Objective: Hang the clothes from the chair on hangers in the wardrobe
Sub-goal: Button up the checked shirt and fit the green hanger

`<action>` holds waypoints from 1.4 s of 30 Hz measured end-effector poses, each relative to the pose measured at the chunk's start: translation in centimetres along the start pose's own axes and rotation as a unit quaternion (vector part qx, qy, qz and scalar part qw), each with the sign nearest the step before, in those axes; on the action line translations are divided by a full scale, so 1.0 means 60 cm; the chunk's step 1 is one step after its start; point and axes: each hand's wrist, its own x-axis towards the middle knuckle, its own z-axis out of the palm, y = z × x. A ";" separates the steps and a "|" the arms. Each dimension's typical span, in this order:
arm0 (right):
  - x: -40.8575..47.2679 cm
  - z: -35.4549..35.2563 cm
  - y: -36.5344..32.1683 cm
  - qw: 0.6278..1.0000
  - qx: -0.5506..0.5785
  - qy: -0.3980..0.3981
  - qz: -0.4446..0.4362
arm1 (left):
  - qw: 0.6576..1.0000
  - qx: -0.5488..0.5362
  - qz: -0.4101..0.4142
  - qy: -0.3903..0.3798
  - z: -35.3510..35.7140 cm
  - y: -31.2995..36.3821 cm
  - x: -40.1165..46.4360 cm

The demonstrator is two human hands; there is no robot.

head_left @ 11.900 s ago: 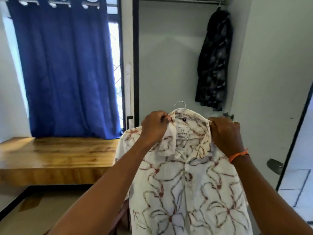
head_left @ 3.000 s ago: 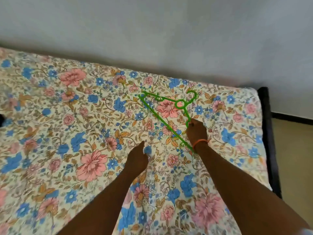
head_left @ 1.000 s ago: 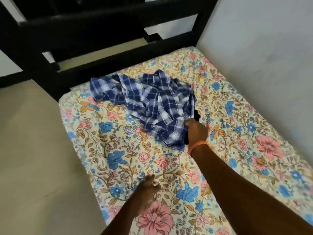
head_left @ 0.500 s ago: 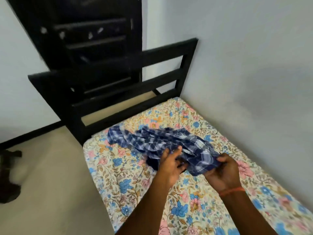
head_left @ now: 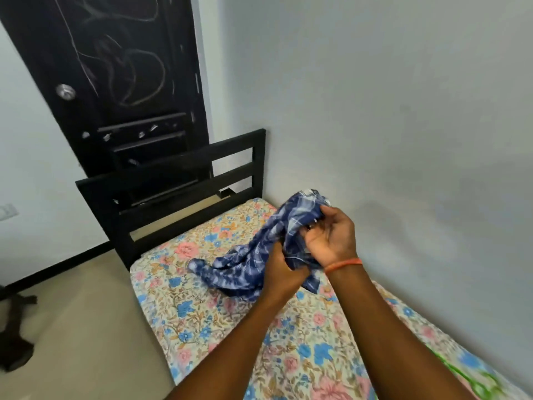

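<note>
No text, label, brand, number or sign can be read anywhere in the frame. The tall black wooden door [head_left: 115,90] in the upper left carries only faint chalk-like loops and scribbles, which form no letters. The crumpled blue and white checked shirt [head_left: 259,255] at centre right shows a pale patch at its top edge, too blurred to read.

Pretty clearly a bedroom in someone's home. There's a single bed [head_left: 202,307] with a floral sheet pushed into the corner against a plain pale wall [head_left: 375,111], with a black slatted bed frame [head_left: 173,180] at the end. Behind that is a black door [head_left: 115,82] with a round knob [head_left: 65,91] and chalky scribbles on it. Beige floor [head_left: 80,327], light switch [head_left: 7,211] at the left edge.
</note>
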 end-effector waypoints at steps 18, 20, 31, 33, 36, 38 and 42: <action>-0.314 0.013 -0.176 0.815 -0.545 0.034 -0.192 | 0.939 0.223 0.250 0.079 0.054 0.284 -0.208; -0.347 0.020 -0.162 0.734 -0.616 -0.026 -0.284 | 0.935 0.214 0.276 0.060 0.057 0.303 -0.234; -0.449 0.058 -0.152 0.633 -0.678 -0.021 -0.373 | 0.859 0.340 0.373 0.089 0.014 0.314 -0.354; -0.454 0.064 -0.157 0.648 -0.666 0.003 -0.370 | 0.866 0.339 0.341 0.142 0.009 0.276 -0.375; -0.462 0.067 -0.176 0.726 -0.597 0.034 -0.339 | 0.902 0.324 0.233 0.161 -0.006 0.202 -0.396; -0.473 0.064 -0.191 0.733 -0.598 0.014 -0.323 | 0.923 0.282 0.185 0.187 -0.015 0.170 -0.405; -0.484 0.021 -0.225 0.530 -0.795 -0.112 -0.274 | 0.935 0.188 0.131 0.270 -0.036 0.178 -0.409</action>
